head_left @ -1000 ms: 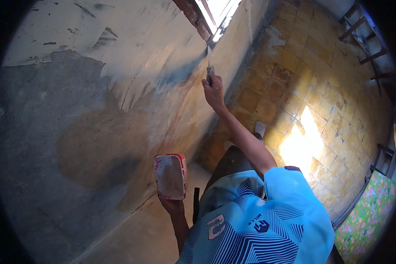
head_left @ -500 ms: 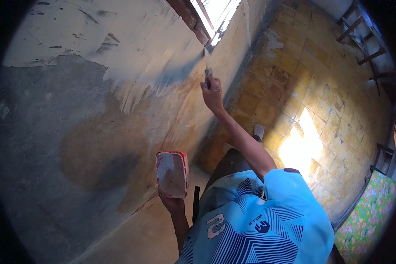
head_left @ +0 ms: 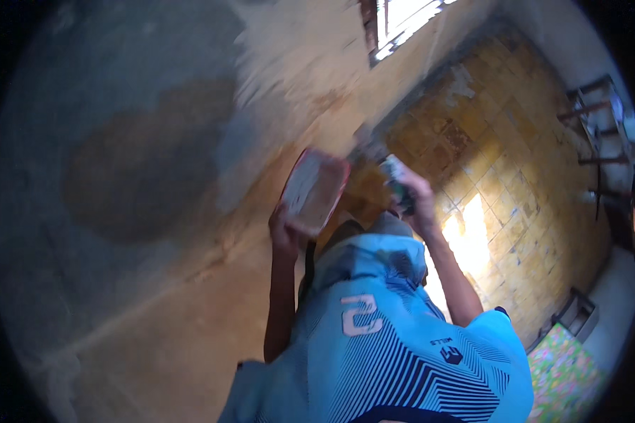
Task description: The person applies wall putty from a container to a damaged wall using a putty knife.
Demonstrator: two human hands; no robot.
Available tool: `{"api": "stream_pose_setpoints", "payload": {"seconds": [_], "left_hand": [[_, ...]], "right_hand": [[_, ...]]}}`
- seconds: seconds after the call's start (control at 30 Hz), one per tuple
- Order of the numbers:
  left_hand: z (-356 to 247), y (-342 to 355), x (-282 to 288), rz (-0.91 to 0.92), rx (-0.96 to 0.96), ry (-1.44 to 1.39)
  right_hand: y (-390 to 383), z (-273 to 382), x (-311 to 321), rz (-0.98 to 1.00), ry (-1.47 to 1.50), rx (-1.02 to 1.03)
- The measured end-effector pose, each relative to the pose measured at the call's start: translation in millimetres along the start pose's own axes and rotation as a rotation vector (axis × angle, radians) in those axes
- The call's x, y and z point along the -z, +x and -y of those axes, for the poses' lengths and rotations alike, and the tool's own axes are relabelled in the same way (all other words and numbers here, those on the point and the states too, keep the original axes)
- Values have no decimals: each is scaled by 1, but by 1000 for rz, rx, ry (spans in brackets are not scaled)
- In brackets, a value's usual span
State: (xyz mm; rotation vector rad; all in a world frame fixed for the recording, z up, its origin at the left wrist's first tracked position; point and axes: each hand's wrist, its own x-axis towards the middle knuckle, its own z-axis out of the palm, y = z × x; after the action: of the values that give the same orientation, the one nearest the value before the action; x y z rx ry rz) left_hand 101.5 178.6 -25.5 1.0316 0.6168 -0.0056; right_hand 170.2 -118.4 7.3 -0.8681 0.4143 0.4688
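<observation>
My left hand (head_left: 283, 233) grips a shallow red-rimmed plastic tub (head_left: 316, 189) by its near end. Pale paste coats the tub's inside, and the tub is tilted. To its right, my right hand (head_left: 419, 199) is closed round the handle of a putty knife (head_left: 392, 170). The knife's blade points up and left, beside the tub's far corner and apart from it; motion blurs it. Beyond both hands is the wall (head_left: 296, 56), with pale filler spread over part of its grey and tan surface.
A bright window (head_left: 406, 25) opens in the wall at the top. Yellow floor tiles (head_left: 504, 151) with a sunlit patch lie to the right. Dark wooden furniture (head_left: 600, 130) stands against the far right side, and a flowered cloth (head_left: 566, 377) lies at lower right.
My right hand has brought the putty knife from the wall below the window down towards me. The tub has come up and right, now tilted, nearer the knife. The view has shifted.
</observation>
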Motion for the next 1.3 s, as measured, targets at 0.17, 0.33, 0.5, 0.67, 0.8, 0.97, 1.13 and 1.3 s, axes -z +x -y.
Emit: {"api": "stream_pose_setpoints", "payload": {"seconds": [0.17, 0.33, 0.5, 0.67, 0.8, 0.97, 1.13, 1.3], "left_hand": [[-8, 7, -97, 158, -15, 36], [-4, 7, -146, 158, -5, -39], [28, 10, -161, 110, 12, -20], [24, 7, -179, 14, -33, -173], [23, 16, -180, -24, -135, 115], [30, 21, -194, -8, -384, 546], [28, 11, -216, -2, -464, 813], [38, 16, -226, -28, -443, 966]], "right_hand": [[-43, 83, 2, 182, -943, 436], [-77, 119, 12, 349, -1698, 740], [-91, 141, 52, 364, -1749, 708], [-96, 167, 72, 305, -1597, 555], [-75, 203, 48, 265, -1365, 678], [-35, 233, 7, 415, -1885, 711], [-6, 210, -57, 633, -2288, 548], [25, 156, -76, 922, -2430, 352]]}}
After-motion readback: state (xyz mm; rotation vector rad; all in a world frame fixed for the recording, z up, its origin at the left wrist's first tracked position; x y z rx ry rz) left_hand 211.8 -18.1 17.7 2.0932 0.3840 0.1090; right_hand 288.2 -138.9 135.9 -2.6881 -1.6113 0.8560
